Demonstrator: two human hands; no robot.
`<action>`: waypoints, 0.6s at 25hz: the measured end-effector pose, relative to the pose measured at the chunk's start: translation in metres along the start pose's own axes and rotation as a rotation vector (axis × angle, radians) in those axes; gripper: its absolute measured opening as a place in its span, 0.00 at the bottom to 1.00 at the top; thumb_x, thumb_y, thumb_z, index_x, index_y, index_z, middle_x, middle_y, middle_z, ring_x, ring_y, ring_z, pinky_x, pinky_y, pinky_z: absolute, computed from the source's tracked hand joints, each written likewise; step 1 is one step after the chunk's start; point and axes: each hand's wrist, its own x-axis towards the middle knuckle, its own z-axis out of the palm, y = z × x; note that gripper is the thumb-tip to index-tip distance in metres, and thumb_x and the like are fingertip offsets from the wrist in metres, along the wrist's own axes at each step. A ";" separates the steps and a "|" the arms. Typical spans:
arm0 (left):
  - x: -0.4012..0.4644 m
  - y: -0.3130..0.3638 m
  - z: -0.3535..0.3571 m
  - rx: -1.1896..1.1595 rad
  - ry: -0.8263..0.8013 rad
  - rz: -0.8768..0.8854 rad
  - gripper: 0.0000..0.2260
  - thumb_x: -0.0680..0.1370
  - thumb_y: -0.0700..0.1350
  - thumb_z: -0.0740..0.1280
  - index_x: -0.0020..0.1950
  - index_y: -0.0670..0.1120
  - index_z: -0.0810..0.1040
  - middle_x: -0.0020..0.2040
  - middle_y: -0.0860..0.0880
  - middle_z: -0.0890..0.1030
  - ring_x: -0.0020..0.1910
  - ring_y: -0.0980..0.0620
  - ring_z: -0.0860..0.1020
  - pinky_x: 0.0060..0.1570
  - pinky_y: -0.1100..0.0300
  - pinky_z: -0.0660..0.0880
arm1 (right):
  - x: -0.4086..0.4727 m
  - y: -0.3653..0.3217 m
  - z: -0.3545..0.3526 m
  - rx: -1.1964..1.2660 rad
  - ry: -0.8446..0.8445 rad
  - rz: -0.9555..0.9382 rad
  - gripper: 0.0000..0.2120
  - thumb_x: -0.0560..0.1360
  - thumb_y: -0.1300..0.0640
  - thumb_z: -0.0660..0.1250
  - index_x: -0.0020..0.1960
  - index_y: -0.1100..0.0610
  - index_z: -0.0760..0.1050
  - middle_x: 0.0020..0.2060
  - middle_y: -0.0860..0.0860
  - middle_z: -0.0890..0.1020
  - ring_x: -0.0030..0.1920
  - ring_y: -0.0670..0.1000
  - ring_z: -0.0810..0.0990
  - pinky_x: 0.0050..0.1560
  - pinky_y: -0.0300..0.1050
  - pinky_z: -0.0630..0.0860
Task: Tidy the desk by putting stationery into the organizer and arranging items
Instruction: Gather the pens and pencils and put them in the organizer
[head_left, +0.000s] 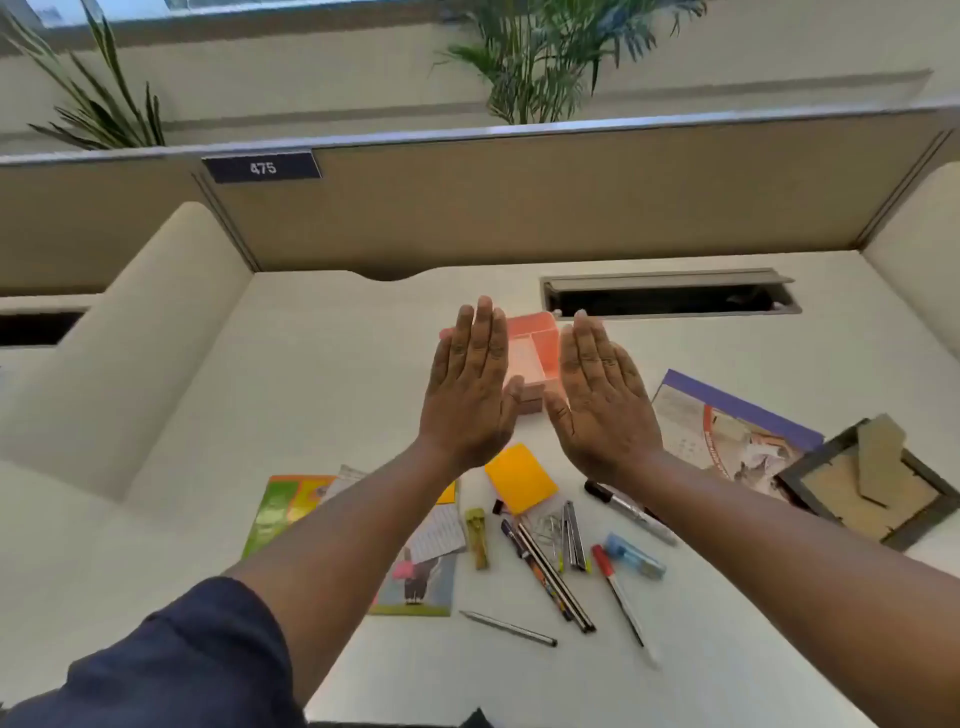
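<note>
Nothing is in the organizer (535, 348) as far as I can see; its pink compartments show bare between and just beyond my two hands, though my palms hide part of it; I judge the task barely begun. My left hand (467, 384) is held flat and fully spread, fingers straight and together, holding nothing; my right hand (602, 400) mirrors it, equally flat and empty, backs of both toward me, apart from each other with the organizer showing in the gap. All the stationery lies nearer to me than my hands, beneath my wrists and forearms: a yellow sticky pad (519, 478) just below the gap between my wrists; a black marker (628, 512) under my right wrist; a red-capped pen (615, 587), a blue eraser (634, 556), a pair of dark pencils (550, 577), some paper clips (548, 527) and a green clip (477, 538) between my forearms; a grey pencil (509, 627) closest to me. Under my left forearm sit loose cards and a photo (415, 577); out past my right hand lie a calendar sheet (727, 431) and a picture frame (872, 483) face down, touching or overlapping each other. All of this is left to do: small items into the organizer, papers and frame to arrange.
</note>
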 end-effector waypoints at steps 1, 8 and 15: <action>-0.008 0.001 0.006 -0.001 -0.032 -0.017 0.32 0.83 0.52 0.55 0.81 0.39 0.45 0.82 0.41 0.44 0.81 0.43 0.43 0.79 0.45 0.47 | -0.007 -0.001 0.006 -0.002 -0.022 0.013 0.33 0.84 0.43 0.43 0.81 0.58 0.37 0.81 0.55 0.38 0.80 0.52 0.36 0.80 0.51 0.41; -0.071 -0.002 0.043 -0.091 -0.320 -0.047 0.32 0.83 0.55 0.53 0.82 0.43 0.47 0.83 0.45 0.46 0.81 0.47 0.43 0.79 0.49 0.46 | -0.066 -0.001 0.051 0.001 -0.179 0.012 0.33 0.83 0.42 0.44 0.82 0.58 0.42 0.81 0.54 0.43 0.81 0.52 0.42 0.79 0.50 0.42; -0.139 0.002 0.066 -0.148 -0.597 -0.087 0.32 0.80 0.59 0.62 0.80 0.47 0.59 0.81 0.48 0.59 0.81 0.46 0.53 0.78 0.46 0.53 | -0.120 -0.003 0.077 -0.052 -0.341 0.047 0.32 0.78 0.39 0.55 0.74 0.56 0.68 0.72 0.54 0.73 0.71 0.58 0.71 0.65 0.58 0.67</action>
